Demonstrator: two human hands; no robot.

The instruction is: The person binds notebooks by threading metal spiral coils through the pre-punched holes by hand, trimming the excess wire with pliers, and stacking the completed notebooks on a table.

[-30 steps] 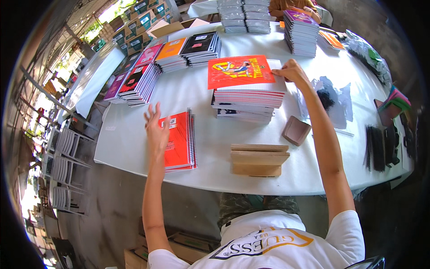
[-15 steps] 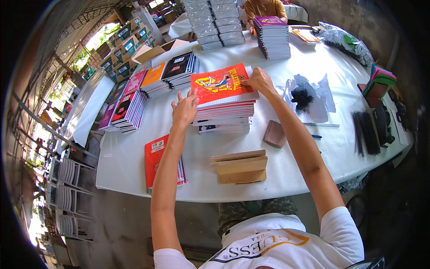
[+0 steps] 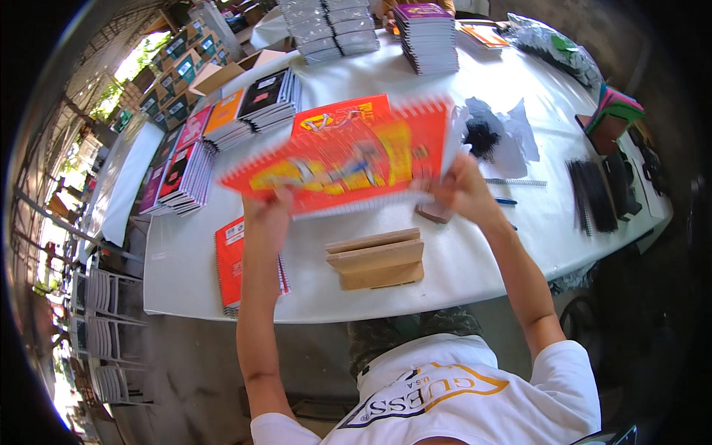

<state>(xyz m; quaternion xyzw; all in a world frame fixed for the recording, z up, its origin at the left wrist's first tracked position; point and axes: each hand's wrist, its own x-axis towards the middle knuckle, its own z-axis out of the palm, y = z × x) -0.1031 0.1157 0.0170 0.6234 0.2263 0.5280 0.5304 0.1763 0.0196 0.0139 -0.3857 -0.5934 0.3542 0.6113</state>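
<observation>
Both my hands hold a red notebook [image 3: 334,172] with a yellow sports picture on its cover, raised and tilted above the table. Motion blurs it, and a row of pale notches runs along its upper edge. My left hand [image 3: 271,211] is closed on its lower left part. At the lower right corner my right hand [image 3: 469,191] grips it, fingers partly blurred. Behind it, another red cover [image 3: 326,119] shows on the stack, whose lower part is hidden. More red notebooks [image 3: 229,259] lie beside my left forearm.
A brown wooden stand [image 3: 376,259] and a pinkish-brown pad [image 3: 432,213] lie near me. Notebook stacks stand at left [image 3: 182,178] and far side [image 3: 429,44]. Black spiral coils [image 3: 591,196], a blue pen [image 3: 506,201] and crumpled plastic [image 3: 512,141] lie to the right.
The red notebook has come up off the stack and toward me, tilting. My left hand, earlier spread at the stack's edge, has closed on it. The view has shifted slightly.
</observation>
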